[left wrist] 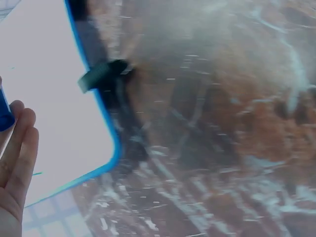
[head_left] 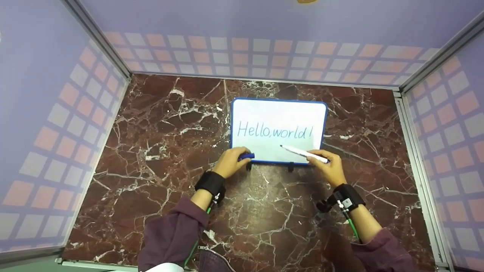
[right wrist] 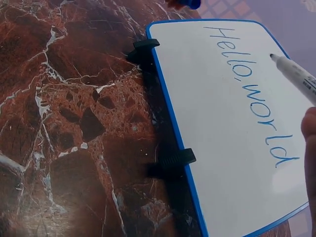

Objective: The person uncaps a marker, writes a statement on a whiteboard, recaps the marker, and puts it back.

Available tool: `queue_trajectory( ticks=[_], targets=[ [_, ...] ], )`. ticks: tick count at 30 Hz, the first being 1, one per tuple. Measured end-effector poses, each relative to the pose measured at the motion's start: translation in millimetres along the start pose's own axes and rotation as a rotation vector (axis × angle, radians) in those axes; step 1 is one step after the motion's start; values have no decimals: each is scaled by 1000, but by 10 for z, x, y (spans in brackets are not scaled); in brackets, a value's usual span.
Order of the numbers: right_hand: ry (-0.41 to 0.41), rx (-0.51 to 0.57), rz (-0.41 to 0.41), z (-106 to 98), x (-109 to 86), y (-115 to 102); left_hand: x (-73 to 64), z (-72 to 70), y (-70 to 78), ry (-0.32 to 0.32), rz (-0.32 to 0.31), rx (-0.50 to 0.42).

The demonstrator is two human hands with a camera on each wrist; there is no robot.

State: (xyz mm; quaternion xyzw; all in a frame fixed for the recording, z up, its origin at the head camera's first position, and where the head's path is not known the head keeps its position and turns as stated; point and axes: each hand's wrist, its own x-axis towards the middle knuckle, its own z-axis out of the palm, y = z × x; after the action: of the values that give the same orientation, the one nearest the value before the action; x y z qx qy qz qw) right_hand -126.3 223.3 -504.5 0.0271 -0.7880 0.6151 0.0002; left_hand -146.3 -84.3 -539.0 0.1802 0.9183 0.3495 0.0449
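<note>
A whiteboard (head_left: pixel 280 113) with a blue rim lies on the table, with "Hello,world!" handwritten across its middle in blue. At its lower left corner my left hand (head_left: pixel 227 163) pinches a blue marker cap (head_left: pixel 247 155); the left wrist view shows only part of the cap (left wrist: pixel 5 116) at the edge. Near the lower right corner my right hand (head_left: pixel 329 166) holds a white marker (head_left: pixel 300 152) between thumb and fingers. Its uncapped dark tip points left, below the writing. Whether the tip touches the board, I cannot tell. In the right wrist view, the exclamation mark is not visible.
Two dark clips (right wrist: pixel 177 157) sit on the board's near edge. Beneath everything spreads a dark red marbled table (head_left: pixel 170 132) with white veins. Purple walls with pink and white squares (head_left: pixel 219 56) enclose its back and sides, along metal edging (head_left: pixel 416 158).
</note>
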Motion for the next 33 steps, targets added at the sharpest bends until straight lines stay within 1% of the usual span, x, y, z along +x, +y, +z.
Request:
queue_trajectory(
  ticks=[3,5,10,13,16,22,28,33],
  targets=[
    [-35,-9,-2,18,-2,-12,27,-31,63,13,32,-20],
    [-58,-9,-11,36,-6,-13,38,-33,103,11,46,-25],
    [-118,17,-10,74,-15,-11,52,-7,195,-28,61,-12],
    [-140,20,5,86,-17,-23,65,13,238,-49,76,-16],
    [-159,20,17,89,-20,-45,81,25,272,-51,92,-31],
    [-201,54,45,91,-27,-75,113,28,325,-54,97,-39],
    [-241,91,29,119,-35,-69,117,39,373,-78,131,-50],
    [-264,94,9,143,-48,-76,104,47,407,-90,159,-53]
  ],
)
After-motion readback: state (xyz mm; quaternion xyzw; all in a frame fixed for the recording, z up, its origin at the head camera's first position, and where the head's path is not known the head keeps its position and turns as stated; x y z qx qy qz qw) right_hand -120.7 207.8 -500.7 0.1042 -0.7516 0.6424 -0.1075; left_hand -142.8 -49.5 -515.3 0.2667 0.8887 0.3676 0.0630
